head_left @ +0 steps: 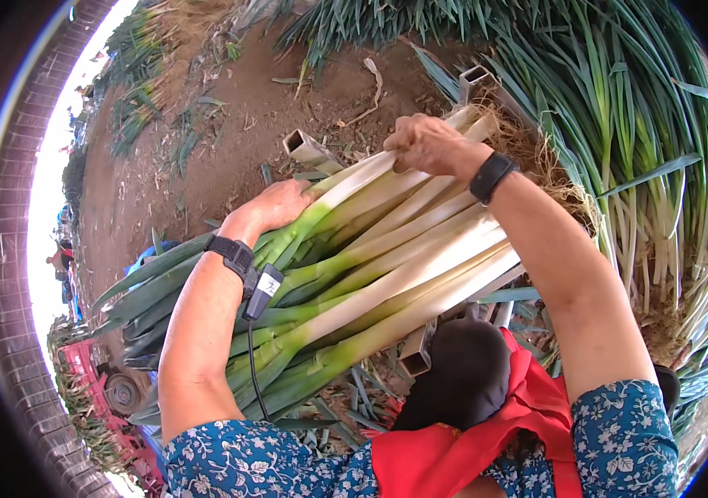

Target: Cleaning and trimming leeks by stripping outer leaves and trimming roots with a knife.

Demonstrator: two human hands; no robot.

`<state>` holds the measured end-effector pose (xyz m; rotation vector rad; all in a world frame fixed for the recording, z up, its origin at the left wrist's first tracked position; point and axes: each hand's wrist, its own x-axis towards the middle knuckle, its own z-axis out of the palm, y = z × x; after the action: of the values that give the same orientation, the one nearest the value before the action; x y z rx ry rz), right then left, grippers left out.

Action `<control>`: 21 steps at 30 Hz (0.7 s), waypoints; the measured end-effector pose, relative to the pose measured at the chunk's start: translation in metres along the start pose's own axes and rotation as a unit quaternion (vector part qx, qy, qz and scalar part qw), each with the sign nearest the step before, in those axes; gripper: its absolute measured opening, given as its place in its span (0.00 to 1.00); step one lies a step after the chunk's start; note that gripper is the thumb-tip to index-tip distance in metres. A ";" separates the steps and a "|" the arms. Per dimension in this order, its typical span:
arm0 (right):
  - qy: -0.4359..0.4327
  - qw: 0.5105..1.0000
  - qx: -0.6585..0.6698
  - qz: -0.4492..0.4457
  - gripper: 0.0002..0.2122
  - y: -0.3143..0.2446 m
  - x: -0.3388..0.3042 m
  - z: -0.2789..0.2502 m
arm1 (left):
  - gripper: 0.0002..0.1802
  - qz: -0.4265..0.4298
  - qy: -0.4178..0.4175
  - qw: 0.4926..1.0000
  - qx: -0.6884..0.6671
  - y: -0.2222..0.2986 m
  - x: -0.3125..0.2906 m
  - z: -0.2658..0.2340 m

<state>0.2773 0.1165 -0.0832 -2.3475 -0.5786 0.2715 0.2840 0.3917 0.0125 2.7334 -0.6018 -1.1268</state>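
Observation:
A thick bundle of leeks [404, 274] lies across a metal frame in front of me, white shafts and roots to the right, dark green leaves to the left. My left hand [277, 204] is curled over the far side of the bundle, where the shafts turn green. Near the root end, my right hand [427, 145] is closed around the white shaft of a far-edge leek [360, 178]. The fingertips of both hands are partly hidden beneath the leeks. Shaggy roots [546, 158] hang beside my right wrist.
Square metal tubes of the frame [308, 149] stick out past the bundle, with another tube end [417, 353] near my knee. A large pile of leeks [636, 149] fills the right side. Bare soil [262, 108] with scattered leaf scraps lies beyond. A pink crate [92, 378] stands at lower left.

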 end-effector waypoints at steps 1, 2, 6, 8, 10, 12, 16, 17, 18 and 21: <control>-0.002 0.999 0.037 -0.010 0.08 -0.001 -0.001 -0.001 | 0.28 -0.002 0.007 0.998 -0.059 0.000 -0.006 0.001; -0.001 0.999 0.011 -0.034 0.08 -0.002 -0.003 -0.001 | 0.35 0.007 -0.008 0.995 -0.096 0.001 -0.014 -0.002; 0.001 0.999 0.016 -0.034 0.10 -0.006 -0.018 -0.007 | 0.48 0.044 0.088 0.989 0.107 -0.007 -0.037 0.019; 0.004 1.000 0.021 -0.007 0.10 -0.003 -0.019 -0.008 | 0.43 0.053 0.068 0.991 0.105 -0.002 -0.036 0.011; 0.036 0.997 -0.062 -0.020 0.11 0.000 -0.011 -0.007 | 0.34 0.023 0.020 0.993 0.110 0.007 -0.028 -0.005; 0.017 0.996 -0.088 0.026 0.11 -0.017 -0.007 -0.008 | 0.31 0.010 0.017 0.995 0.098 0.006 -0.026 -0.009; 0.039 0.991 -0.126 -0.019 0.11 -0.019 -0.017 0.004 | 0.37 0.098 0.137 0.979 0.111 -0.016 -0.032 0.024; 0.029 0.993 -0.111 -0.020 0.10 -0.017 -0.016 0.002 | 0.39 0.086 0.129 0.978 0.141 -0.015 -0.031 0.026; 0.019 0.995 -0.094 -0.022 0.10 -0.013 -0.012 -0.001 | 0.40 0.073 0.121 0.975 0.171 -0.012 -0.030 0.028; 0.050 0.994 -0.084 -0.048 0.09 0.008 -0.006 0.006 | 0.44 0.055 0.101 0.972 0.207 -0.008 -0.021 0.033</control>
<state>0.2723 0.1122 -0.0929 -2.4685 -0.6846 0.0624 0.2496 0.4089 0.0005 3.0547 -1.0438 -0.7530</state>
